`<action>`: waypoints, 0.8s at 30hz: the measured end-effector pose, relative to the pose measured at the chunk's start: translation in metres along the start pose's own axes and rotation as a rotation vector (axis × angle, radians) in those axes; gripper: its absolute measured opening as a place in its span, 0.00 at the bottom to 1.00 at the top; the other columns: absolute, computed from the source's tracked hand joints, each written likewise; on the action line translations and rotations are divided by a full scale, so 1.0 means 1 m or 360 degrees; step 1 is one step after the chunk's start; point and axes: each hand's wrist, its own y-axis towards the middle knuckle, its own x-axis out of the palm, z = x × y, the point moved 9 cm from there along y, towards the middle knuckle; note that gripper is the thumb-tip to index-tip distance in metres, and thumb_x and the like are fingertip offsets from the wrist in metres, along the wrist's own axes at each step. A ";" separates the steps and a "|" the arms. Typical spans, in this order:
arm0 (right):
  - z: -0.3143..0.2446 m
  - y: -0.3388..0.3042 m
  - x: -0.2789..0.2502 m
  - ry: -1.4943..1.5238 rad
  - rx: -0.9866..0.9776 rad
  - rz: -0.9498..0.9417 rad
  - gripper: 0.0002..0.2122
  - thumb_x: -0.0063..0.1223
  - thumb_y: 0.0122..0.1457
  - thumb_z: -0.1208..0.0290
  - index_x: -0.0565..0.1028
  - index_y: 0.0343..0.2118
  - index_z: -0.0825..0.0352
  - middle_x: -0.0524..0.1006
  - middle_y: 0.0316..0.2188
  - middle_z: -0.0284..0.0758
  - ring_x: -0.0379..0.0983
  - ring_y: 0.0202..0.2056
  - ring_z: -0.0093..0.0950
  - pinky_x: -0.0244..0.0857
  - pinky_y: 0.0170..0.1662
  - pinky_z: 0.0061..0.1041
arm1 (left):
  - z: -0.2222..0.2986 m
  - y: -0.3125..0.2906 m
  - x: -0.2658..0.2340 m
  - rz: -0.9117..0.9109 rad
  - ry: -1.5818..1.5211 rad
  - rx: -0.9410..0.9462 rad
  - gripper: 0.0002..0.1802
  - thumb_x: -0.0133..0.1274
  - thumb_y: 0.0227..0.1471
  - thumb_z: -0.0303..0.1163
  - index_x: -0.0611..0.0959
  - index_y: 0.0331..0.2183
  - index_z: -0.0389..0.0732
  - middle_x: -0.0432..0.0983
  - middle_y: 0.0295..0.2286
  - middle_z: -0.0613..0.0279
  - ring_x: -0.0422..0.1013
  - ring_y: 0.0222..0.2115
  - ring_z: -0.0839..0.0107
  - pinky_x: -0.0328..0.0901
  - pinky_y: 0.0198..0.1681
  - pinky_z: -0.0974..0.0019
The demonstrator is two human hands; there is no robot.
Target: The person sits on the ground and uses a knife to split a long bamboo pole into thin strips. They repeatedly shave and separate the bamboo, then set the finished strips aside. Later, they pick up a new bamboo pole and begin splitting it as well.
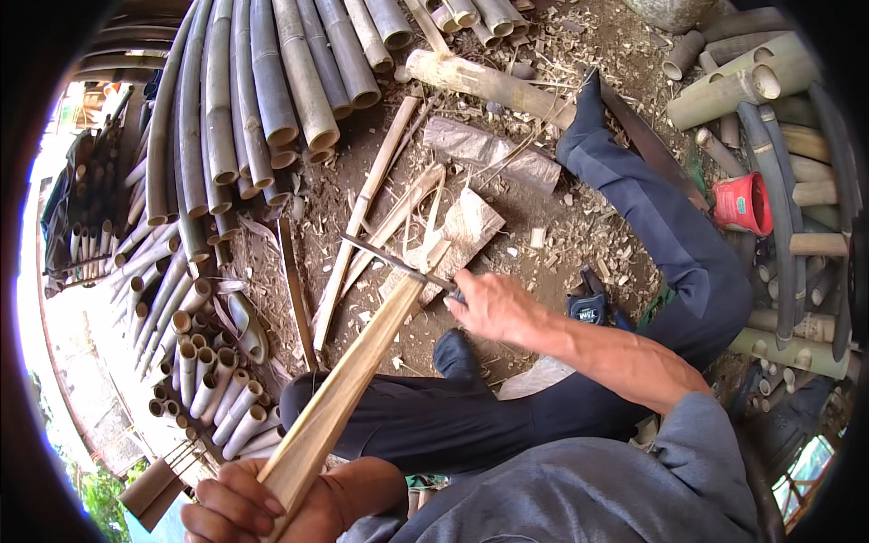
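Dirt floor (pixel 557 281) w/ wood scraps all over; big pile of long bamboo poles (pixel 267 81) upper L, cut ends facing the person; bamboo stack (pixel 819 195) along R side. Person's legs (pixel 670 226) in dk trousers, knees bent, R foot at the end of a peeled log (pixel 493 86) up top. Short bamboo bundle (pixel 208 380) lower L, cut ends up. Pale bamboo strip (pixel 353 371) runs diag. from lower L up to ctr, over the L thigh area, far end above a wood block (pixel 475 222); can't tell if they touch. 2nd block (pixel 493 154) lies just beyond. Red bucket (pixel 742 204) R, nr the bent knee. L hand (pixel 262 507) wrapped tight round strip's near end; R hand (pixel 498 308) fisted on handle of a knife (pixel 385 255), its blade across strip nr far end. Blk tape measure (pixel 587 308) on floor R of R hand.
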 end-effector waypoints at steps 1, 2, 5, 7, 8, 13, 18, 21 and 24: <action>-0.026 -0.009 -0.022 -0.0118 -0.0277 0.0367 0.15 0.43 0.67 0.59 0.65 0.33 0.69 0.62 0.13 0.26 0.54 0.10 0.17 0.54 0.08 0.23 | -0.003 -0.003 -0.002 -0.0006 -0.0076 -0.0020 0.25 0.42 0.60 0.60 0.68 0.25 0.49 0.52 0.18 0.75 0.48 0.15 0.81 0.49 0.14 0.76; -0.029 -0.015 -0.013 0.0165 -0.0146 0.0036 0.15 0.44 0.66 0.59 0.65 0.32 0.69 0.64 0.13 0.28 0.56 0.10 0.20 0.54 0.08 0.24 | -0.007 -0.005 -0.003 -0.0012 -0.0151 -0.0040 0.25 0.43 0.60 0.60 0.68 0.25 0.49 0.52 0.18 0.75 0.48 0.15 0.81 0.49 0.14 0.76; -0.127 -0.066 -0.038 0.0014 -0.1125 0.0842 0.15 0.49 0.63 0.60 0.68 0.26 0.67 0.68 0.16 0.32 0.62 0.12 0.22 0.57 0.08 0.24 | -0.024 -0.010 0.001 -0.0098 -0.0231 -0.0102 0.25 0.43 0.60 0.60 0.68 0.25 0.49 0.52 0.19 0.76 0.48 0.16 0.80 0.49 0.15 0.76; -0.120 -0.066 -0.043 0.0087 -0.1543 0.1096 0.14 0.50 0.63 0.61 0.69 0.27 0.68 0.68 0.15 0.31 0.62 0.12 0.21 0.57 0.08 0.24 | -0.032 -0.009 0.005 -0.0125 -0.0293 -0.0117 0.25 0.42 0.60 0.60 0.68 0.25 0.49 0.53 0.19 0.75 0.49 0.16 0.80 0.49 0.15 0.76; -0.064 -0.013 -0.023 -0.0325 -0.1084 0.0883 0.14 0.48 0.63 0.61 0.69 0.28 0.70 0.66 0.14 0.29 0.58 0.11 0.19 0.56 0.08 0.23 | -0.031 -0.006 0.006 -0.0122 -0.0316 -0.0097 0.25 0.42 0.60 0.60 0.68 0.25 0.49 0.53 0.19 0.75 0.49 0.17 0.80 0.49 0.16 0.76; 0.064 0.059 0.002 -0.0050 -0.0022 0.0130 0.17 0.45 0.65 0.59 0.68 0.33 0.73 0.64 0.12 0.25 0.54 0.09 0.16 0.51 0.08 0.20 | -0.035 -0.001 0.001 -0.0172 -0.0231 -0.0104 0.26 0.42 0.60 0.61 0.69 0.25 0.48 0.54 0.20 0.75 0.50 0.17 0.80 0.48 0.16 0.76; 0.047 0.032 -0.007 -0.0002 -0.0031 0.0343 0.18 0.48 0.64 0.57 0.68 0.33 0.73 0.71 0.14 0.36 0.67 0.14 0.27 0.63 0.14 0.28 | -0.020 0.004 0.009 -0.0155 -0.0487 -0.0111 0.26 0.41 0.61 0.59 0.68 0.24 0.48 0.54 0.20 0.74 0.50 0.18 0.79 0.49 0.16 0.75; 0.062 0.030 -0.005 -0.0005 -0.0036 0.0355 0.19 0.47 0.64 0.56 0.69 0.33 0.74 0.72 0.15 0.40 0.71 0.17 0.30 0.64 0.15 0.30 | -0.042 0.003 0.005 -0.0209 -0.0030 -0.0309 0.24 0.56 0.54 0.52 0.66 0.23 0.46 0.54 0.19 0.72 0.52 0.18 0.80 0.51 0.20 0.76; 0.075 0.037 -0.006 0.0009 -0.0054 0.0325 0.18 0.47 0.63 0.56 0.69 0.29 0.70 0.69 0.13 0.36 0.68 0.14 0.27 0.63 0.13 0.26 | -0.051 0.009 0.009 -0.0158 -0.0073 -0.0266 0.23 0.59 0.52 0.48 0.65 0.23 0.46 0.53 0.19 0.72 0.51 0.17 0.81 0.51 0.19 0.77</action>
